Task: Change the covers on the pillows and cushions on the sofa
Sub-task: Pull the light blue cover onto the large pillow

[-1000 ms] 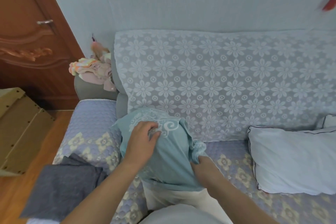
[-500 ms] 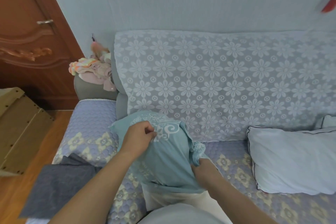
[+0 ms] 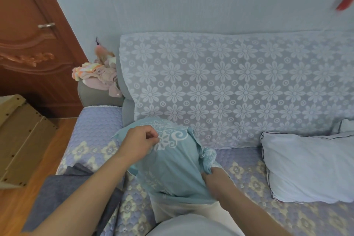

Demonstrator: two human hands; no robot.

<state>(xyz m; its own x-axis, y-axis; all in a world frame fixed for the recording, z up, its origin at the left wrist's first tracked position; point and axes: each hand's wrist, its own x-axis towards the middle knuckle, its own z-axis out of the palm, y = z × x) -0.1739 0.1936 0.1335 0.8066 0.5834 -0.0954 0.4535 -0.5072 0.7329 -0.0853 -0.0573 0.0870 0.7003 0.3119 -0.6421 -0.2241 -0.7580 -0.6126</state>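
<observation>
on the sofa seat [image 3: 99, 120] the left hand [image 3: 140, 142] pinches the teal cover [image 3: 172, 166] near its top, and the right hand [image 3: 214, 179] grips its side. the white pillow [image 3: 172, 210] shows below, so the cover seems half-worked; next calls for a steady pull along the pillow.

You've got a teal cover [image 3: 173, 170] with white scrollwork, a cream pillow [image 3: 183, 211] beneath, a lavender quilted seat cover [image 3: 99, 124] with pale flowers, a white daisy lace throw [image 3: 229, 86], a dark grey-blue cloth [image 3: 63, 195]

Cushion [image 3: 172, 168] on sofa [image 3: 92, 128] (pillow [image 3: 310, 166] right, cloth [image 3: 63, 191] left).
</observation>
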